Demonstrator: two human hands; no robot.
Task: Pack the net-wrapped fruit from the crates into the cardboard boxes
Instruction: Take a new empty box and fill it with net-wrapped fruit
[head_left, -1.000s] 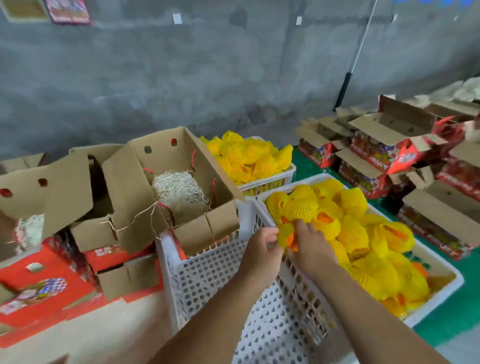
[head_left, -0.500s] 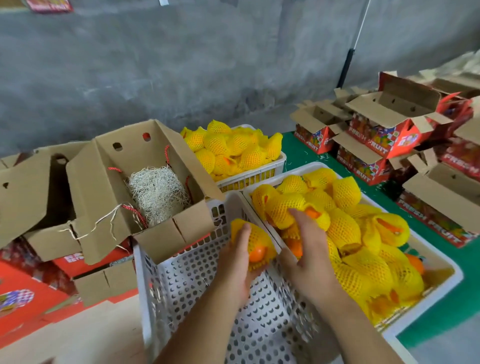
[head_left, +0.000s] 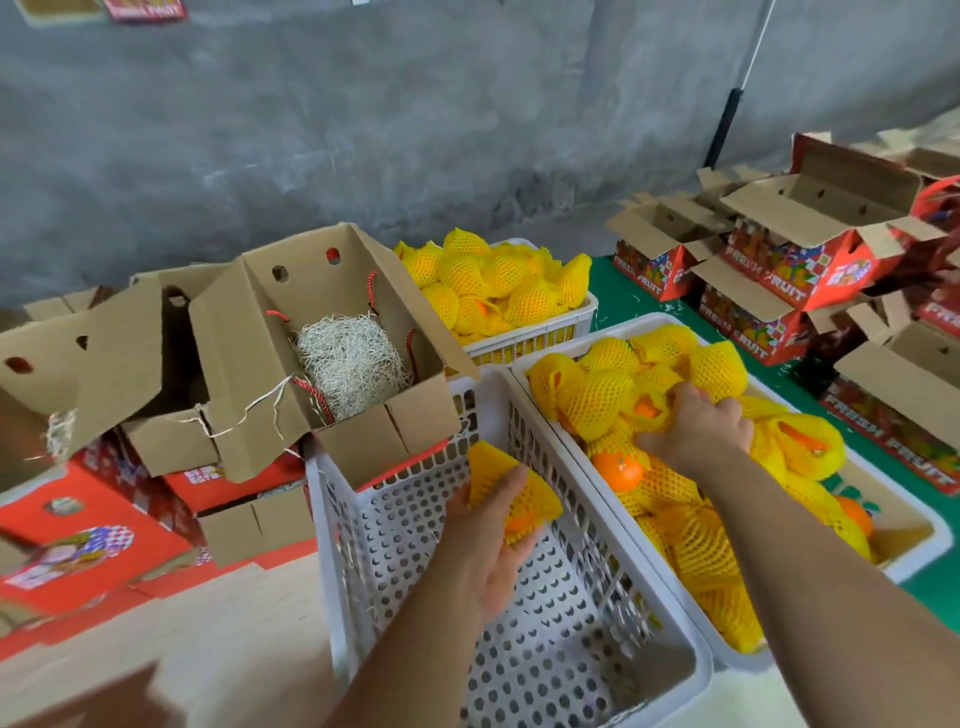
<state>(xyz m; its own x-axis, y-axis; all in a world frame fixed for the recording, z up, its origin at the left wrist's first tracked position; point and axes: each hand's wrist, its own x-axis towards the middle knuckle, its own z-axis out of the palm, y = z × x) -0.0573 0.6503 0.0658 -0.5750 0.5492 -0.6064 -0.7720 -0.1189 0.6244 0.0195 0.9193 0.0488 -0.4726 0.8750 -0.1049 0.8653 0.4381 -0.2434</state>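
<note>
Left hand (head_left: 485, 525): cupping one netted fruit (head_left: 511, 491) from below, fingers curled round it, over the empty crate (head_left: 405, 519); likely carrying it toward the box.
Right hand (head_left: 696, 431): lying on the heap in the right crate (head_left: 919, 558), fingers bending into the netted pieces; closing on a second one, though I cannot tell whether anything is lifting clear yet.
Box (head_left: 363, 332): sitting open, tilted toward the person on the empty crate's far corner, flaps spread; probably propped so for easy dropping-in. No fruit inside yet.
Straw (head_left: 348, 364): pale shredded wad padding the box floor, seemingly there as cushioning.
Far crate (head_left: 524, 338): brimming with more netted pieces, just behind the right crate.
Nets: yellow foam mesh, soft, springy, diamond-patterned; ends flaring loose, orange skin peeking through.
Crates: white rigid plastic, perforated walls and floor.
Cardboard: plain brown inside, red print outside, red cord handles.
Spare boxes (head_left: 810, 244): open, waiting at right on the green mat (head_left: 639, 306).
</note>
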